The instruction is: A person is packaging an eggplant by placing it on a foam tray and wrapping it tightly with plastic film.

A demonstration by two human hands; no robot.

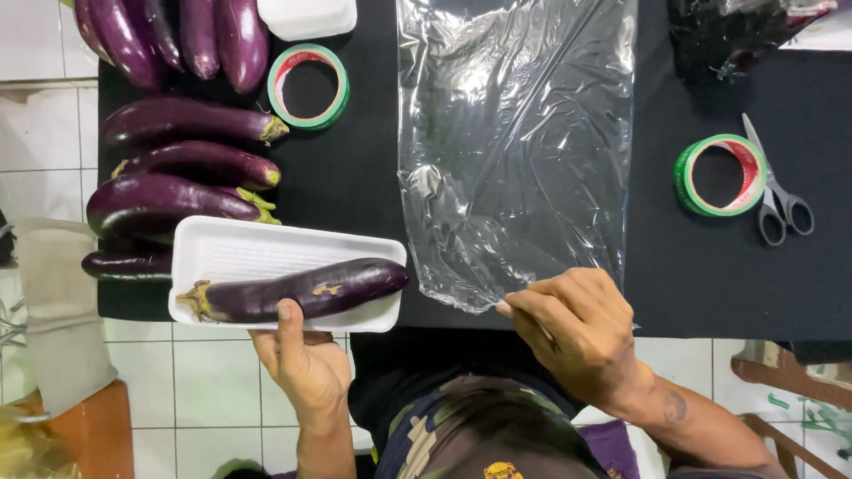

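Leftmost, beyond the left hand (306, 364), loose eggplants (182, 120) lie stacked on the black table (355, 177), stems pointing right; more sit at the far left corner.

Left hand: clamped on the near rim of a white foam tray (231, 248), thumb pressing over the edge onto the single eggplant (297, 290) lying lengthwise in it. Tray overhangs the table's near edge, so the hand carries part of its weight. Judgement: foam is light and stiff but dents easily; the eggplant is firm, smooth-skinned, likely to roll, so the thumb pin looks sensible.

Beyond that hand: a green-rimmed tape roll (308, 87) and a second white tray (306, 16) at the far edge.

Between the hands and ahead: a clear plastic bag (515, 142) lies flat, wrinkled, its near end at the right hand (577, 333). Right hand: fingers pinched together on the bag's near edge. Judgement: film is very light, limp, clingy, slippery; best taken at the edge or corner.

Right of the right hand: bare black table, then another tape roll (721, 176) touching scissors (777, 191). Open room lies mainly there; the left side is crowded.
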